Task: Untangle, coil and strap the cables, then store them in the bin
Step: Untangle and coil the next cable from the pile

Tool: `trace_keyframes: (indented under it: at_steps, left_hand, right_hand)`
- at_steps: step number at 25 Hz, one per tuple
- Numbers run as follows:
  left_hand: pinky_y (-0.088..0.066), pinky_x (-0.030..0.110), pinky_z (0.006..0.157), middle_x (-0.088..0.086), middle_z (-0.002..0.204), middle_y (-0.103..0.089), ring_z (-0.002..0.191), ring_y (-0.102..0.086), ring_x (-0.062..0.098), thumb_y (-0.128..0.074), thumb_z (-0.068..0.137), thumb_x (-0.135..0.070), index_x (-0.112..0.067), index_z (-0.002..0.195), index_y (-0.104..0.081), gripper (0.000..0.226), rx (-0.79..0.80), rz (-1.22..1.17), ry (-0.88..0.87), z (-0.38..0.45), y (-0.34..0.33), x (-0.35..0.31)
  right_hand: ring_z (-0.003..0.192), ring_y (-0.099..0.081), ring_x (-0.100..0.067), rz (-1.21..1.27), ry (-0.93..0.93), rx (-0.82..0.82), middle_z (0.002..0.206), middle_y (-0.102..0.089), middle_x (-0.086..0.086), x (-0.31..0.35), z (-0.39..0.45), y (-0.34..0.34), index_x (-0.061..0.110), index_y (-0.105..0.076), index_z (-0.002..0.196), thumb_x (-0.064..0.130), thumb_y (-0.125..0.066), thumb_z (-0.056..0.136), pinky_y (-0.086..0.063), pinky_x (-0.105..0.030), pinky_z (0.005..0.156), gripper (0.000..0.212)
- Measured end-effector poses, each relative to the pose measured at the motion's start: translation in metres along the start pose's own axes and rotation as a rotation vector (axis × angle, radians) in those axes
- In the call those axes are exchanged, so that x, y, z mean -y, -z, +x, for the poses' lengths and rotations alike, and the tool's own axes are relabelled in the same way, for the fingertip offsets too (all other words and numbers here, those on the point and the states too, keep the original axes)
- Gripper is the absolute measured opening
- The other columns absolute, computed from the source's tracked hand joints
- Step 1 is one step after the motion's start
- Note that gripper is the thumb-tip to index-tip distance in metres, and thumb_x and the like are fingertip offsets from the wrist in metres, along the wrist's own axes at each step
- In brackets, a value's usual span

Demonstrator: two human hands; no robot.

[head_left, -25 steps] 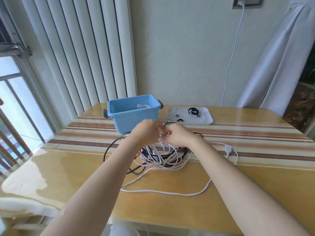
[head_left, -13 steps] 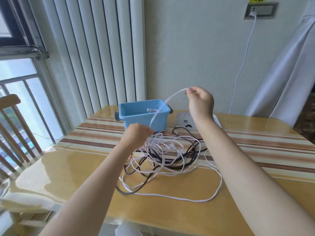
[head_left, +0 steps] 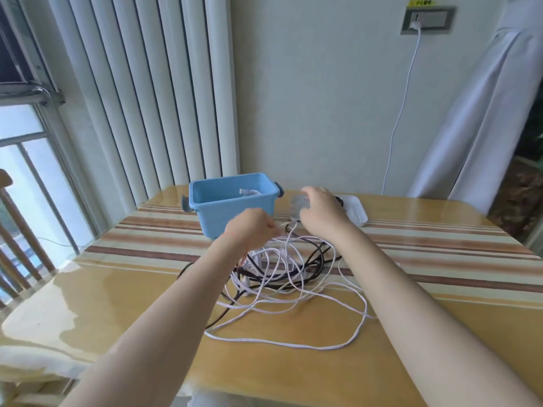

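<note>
A tangle of white and black cables [head_left: 282, 274] lies on the table's middle, with one long white loop [head_left: 346, 345] trailing toward me. My left hand [head_left: 252, 227] hovers just above the tangle's far side, fingers curled, pinching a thin white strand. My right hand [head_left: 320, 212] is a little further back and right, fingers curled; it looks to hold the same white strand, though blur hides the grip. The blue bin [head_left: 232, 201] stands behind my left hand with a white cable end inside.
A white tray [head_left: 357, 211] sits behind my right hand, mostly hidden. A white cord [head_left: 396, 124] hangs from a wall socket [head_left: 426, 20] down behind the table. A wooden chair [head_left: 11, 248] stands at the left by the window, a curtain at the right.
My right hand has come down from its raised position back near the left hand, and the lifted white strand has dropped with it. The left hand stayed over the tangle.
</note>
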State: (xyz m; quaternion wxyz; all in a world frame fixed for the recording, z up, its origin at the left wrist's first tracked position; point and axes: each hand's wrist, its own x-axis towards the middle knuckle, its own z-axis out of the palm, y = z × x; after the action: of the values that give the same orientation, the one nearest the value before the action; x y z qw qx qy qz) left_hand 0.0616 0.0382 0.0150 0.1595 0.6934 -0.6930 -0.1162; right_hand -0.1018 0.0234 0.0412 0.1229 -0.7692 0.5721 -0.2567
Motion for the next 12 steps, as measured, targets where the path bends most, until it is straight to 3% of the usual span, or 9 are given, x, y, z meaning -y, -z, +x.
trace_keyframes:
  at_steps: [2,4,6,9,10,12]
  left_hand:
    - [-0.030,0.031,0.057,0.004,0.064,-0.054,0.066,-0.046,0.020,-0.063,0.090,-0.032,-0.005,0.075,-0.065,0.031,-0.033,-0.132,-0.085,-0.006,-0.011,-0.013]
    - [-0.036,0.030,0.063,0.005,0.076,-0.062,0.073,-0.053,0.021,-0.064,0.088,-0.022,-0.005,0.090,-0.064,0.016,-0.101,-0.156,-0.156,-0.011,-0.015,-0.020]
    - [-0.044,0.030,0.068,0.001,0.081,-0.064,0.077,-0.058,0.021,-0.068,0.083,-0.019,-0.013,0.096,-0.057,0.018,-0.095,-0.221,-0.129,-0.014,-0.017,-0.009]
    - [-0.047,0.027,0.068,-0.009,0.073,-0.059,0.074,-0.057,0.017,-0.073,0.079,-0.024,-0.025,0.084,-0.058,0.016,-0.076,-0.147,-0.076,-0.014,-0.024,0.028]
    - [-0.047,0.027,0.068,-0.009,0.071,-0.059,0.073,-0.056,0.017,-0.073,0.079,-0.027,-0.026,0.077,-0.060,0.013,-0.073,-0.103,-0.071,-0.016,-0.026,0.037]
    - [-0.045,0.026,0.065,-0.007,0.067,-0.061,0.069,-0.056,0.015,-0.071,0.084,-0.031,-0.026,0.067,-0.062,0.019,-0.103,-0.119,-0.063,-0.015,-0.026,0.047]
  right_hand:
    - [0.117,-0.055,-0.020,0.199,0.116,0.029,0.126,-0.061,-0.004,0.006,-0.002,-0.014,0.015,-0.062,0.122,0.012,-0.044,0.094,-0.042,-0.030,0.096,0.033]
    - [0.102,-0.060,-0.021,0.285,0.103,0.116,0.105,-0.067,0.000,0.010,-0.003,-0.030,0.021,-0.065,0.101,0.024,-0.040,0.099,-0.046,-0.031,0.085,0.025]
    - [0.085,-0.061,-0.020,0.222,0.042,0.221,0.084,-0.065,0.003,0.005,-0.004,-0.034,0.023,-0.058,0.081,0.041,-0.042,0.099,-0.046,-0.032,0.072,0.030]
    - [0.072,-0.059,-0.015,0.029,0.008,0.381,0.076,-0.067,0.004,-0.010,-0.003,-0.031,0.023,-0.068,0.078,0.052,-0.059,0.090,-0.045,-0.030,0.069,0.033]
    - [0.073,-0.059,-0.016,0.002,-0.010,0.317,0.077,-0.067,0.002,-0.015,0.000,-0.030,0.021,-0.071,0.079,0.049,-0.061,0.091,-0.042,-0.031,0.073,0.032]
    - [0.079,-0.057,-0.020,0.053,-0.051,-0.065,0.079,-0.067,0.000,-0.021,0.007,-0.030,0.014,-0.069,0.077,0.040,-0.057,0.095,-0.032,-0.033,0.078,0.034]
